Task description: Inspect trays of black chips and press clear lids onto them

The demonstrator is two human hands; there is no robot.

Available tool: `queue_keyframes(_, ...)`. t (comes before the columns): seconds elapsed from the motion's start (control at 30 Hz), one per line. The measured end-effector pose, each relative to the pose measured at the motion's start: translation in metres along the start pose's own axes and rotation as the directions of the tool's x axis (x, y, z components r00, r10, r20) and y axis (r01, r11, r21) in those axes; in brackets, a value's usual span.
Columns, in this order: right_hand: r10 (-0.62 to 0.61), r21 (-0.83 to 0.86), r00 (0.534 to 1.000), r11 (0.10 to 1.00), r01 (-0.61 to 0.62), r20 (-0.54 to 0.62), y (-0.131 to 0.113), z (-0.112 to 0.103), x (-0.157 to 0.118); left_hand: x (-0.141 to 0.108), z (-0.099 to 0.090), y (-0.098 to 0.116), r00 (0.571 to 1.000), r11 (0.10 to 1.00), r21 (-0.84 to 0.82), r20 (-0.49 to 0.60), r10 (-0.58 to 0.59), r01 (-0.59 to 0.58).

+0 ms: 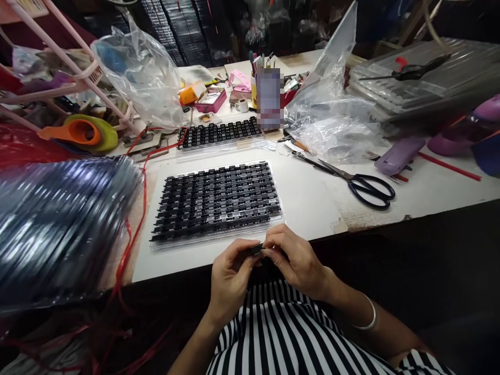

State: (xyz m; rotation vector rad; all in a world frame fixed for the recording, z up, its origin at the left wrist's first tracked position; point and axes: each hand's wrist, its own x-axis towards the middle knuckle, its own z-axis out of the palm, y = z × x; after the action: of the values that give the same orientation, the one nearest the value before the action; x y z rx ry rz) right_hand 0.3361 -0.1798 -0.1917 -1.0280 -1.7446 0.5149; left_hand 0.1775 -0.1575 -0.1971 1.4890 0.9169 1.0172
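Note:
Between my two hands, at the table's front edge, is a small black plastic part (257,250) with a row of tiny pale marks like pins. My left hand (230,271) pinches it between thumb and fingers. From the other side, my right hand (295,258) closes thumb and forefinger at the part's right end; whether a smaller piece sits in that pinch is hidden. Just beyond my hands lies a clear plastic tray (187,240) holding rows of similar black parts (219,195).
Behind stands a second tray of black parts (221,133). Black-handled scissors (371,190) lie to the right, near crumpled clear plastic bags (336,125). Stacked trays (58,229) and red string (144,200) are at left. A pen cup (253,91) stands behind.

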Motion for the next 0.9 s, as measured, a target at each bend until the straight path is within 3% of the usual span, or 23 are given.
queue_keyframes(0.2, -0.079, -0.08, 0.988, 0.993, 0.09, 0.132, 0.003, -0.003, 0.001, -0.003, -0.008, 0.0, 1.0, 1.0, 0.007, 0.003, 0.028, -0.028)
queue_keyframes(0.43, -0.121, -0.064, 0.978, 0.989, 0.133, 0.169, 0.001, -0.005, 0.005, -0.005, -0.01, 0.001, 0.999, 1.0, 0.012, 0.048, -0.021, 0.02)
queue_keyframes(0.8, -0.029, -0.074, 0.997, 0.997, 0.034, 0.078, 0.004, 0.005, 0.002, -0.005, -0.007, -0.004, 0.998, 0.998, 0.032, 0.04, 0.056, -0.057)
queue_keyframes(0.9, 0.11, 0.023, 0.988, 0.993, -0.113, 0.104, 0.005, 0.004, 0.003, -0.004, -0.007, -0.003, 0.999, 0.998, 0.059, 0.041, -0.009, 0.007)
